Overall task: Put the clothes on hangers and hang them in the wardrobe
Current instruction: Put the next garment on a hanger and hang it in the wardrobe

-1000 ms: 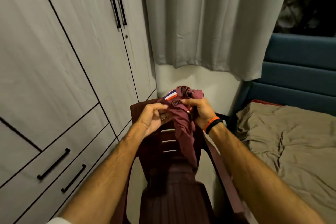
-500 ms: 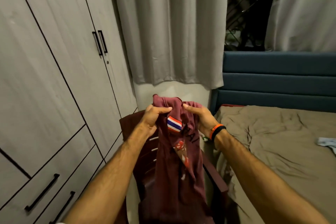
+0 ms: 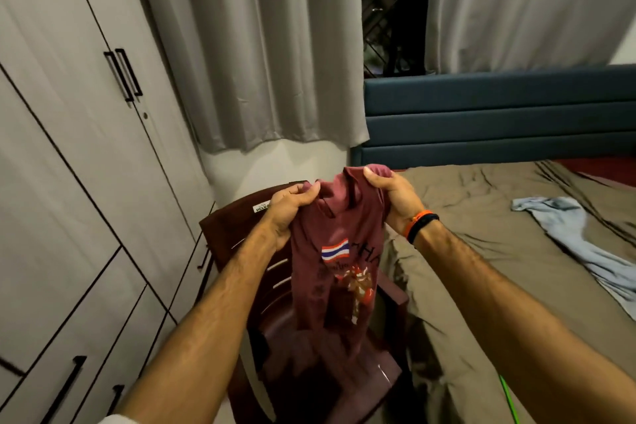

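Bedside chair point(image 3: 241, 227) behind gripped, seemingly bunched shirt point(image 3: 340, 237)

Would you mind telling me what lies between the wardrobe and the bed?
In the head view, a dark red chair stands between the wardrobe and the bed.

A maroon shirt point(image 3: 339, 251) is gripped at its top edge by the left hand point(image 3: 287, 208) and the right hand point(image 3: 395, 200) and is held hanging over a dark chair point(image 3: 237, 227). A closed wardrobe point(image 3: 69, 148) is seen on the left. A blue garment point(image 3: 568, 234) is laid on the bed point(image 3: 481, 217) at the right.
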